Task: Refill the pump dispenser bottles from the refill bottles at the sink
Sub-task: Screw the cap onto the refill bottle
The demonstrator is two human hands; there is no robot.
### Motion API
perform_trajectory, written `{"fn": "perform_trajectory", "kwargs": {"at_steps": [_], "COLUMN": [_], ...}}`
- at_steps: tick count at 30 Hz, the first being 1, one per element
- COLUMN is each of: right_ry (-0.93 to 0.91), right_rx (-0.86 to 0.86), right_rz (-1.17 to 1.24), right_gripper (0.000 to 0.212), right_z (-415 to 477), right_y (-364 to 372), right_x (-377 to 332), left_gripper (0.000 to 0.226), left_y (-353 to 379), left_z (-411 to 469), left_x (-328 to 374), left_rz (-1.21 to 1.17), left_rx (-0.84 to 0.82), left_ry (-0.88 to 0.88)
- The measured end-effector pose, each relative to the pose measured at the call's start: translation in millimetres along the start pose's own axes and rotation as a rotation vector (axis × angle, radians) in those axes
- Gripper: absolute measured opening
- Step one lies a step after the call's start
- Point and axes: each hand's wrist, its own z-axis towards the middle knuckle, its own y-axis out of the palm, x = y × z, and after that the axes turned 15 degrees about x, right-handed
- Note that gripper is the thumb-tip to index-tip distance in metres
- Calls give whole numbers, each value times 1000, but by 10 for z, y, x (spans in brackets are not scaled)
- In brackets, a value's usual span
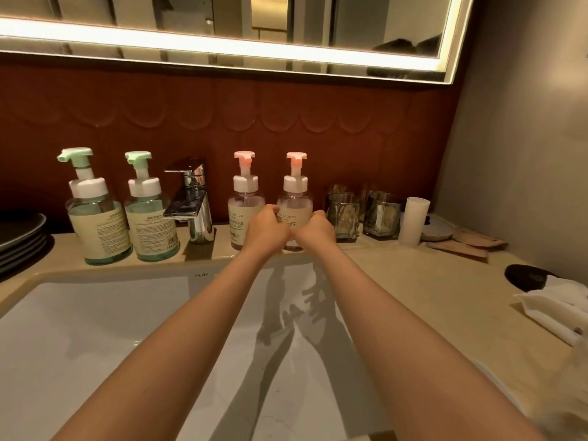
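Two pink-pump bottles stand on the ledge behind the sink: the left pink bottle point(243, 214) and the right pink bottle point(296, 205). Both my hands reach across the basin to the right pink bottle. My left hand point(265, 229) wraps its left side and my right hand point(316, 230) its right side, hiding its lower half. Two green-pump bottles, one at the far left point(95, 218) and one beside it point(149, 214), stand left of the chrome faucet point(194, 202). Every pump is screwed on.
The white sink basin point(95, 329) lies below my arms. Dark plates point(19, 233) are stacked at far left. Two glass tumblers point(345, 214), a white cup point(413, 221), a small dish, sachets and a folded white towel point(553, 310) sit on the right counter.
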Motion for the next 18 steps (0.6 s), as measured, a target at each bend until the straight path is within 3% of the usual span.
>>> {"fn": "perform_trajectory", "kwargs": {"at_steps": [5,9,13,18], "right_ry": [-39,-152,-238,-291], "right_rx": [-134,-321,-356,-448], "right_rz": [-74,-309,-504,-829], "right_gripper": [67,61,51,67], "right_z": [-414,-725,-956,-1102], "right_y": [-331,-709,-1108,-1424], "right_x": [11,-4,-19,86], "left_gripper": [49,47,45,40], "left_y": [-205,-388,-519,-543], "left_z": [-357,-662,-950,-1316], "left_x": [83,172,353,543], "left_rz": [51,91,111,157], "left_rx": [-88,-178,-222,-301], "left_ry": [-20,-5,69,201]}}
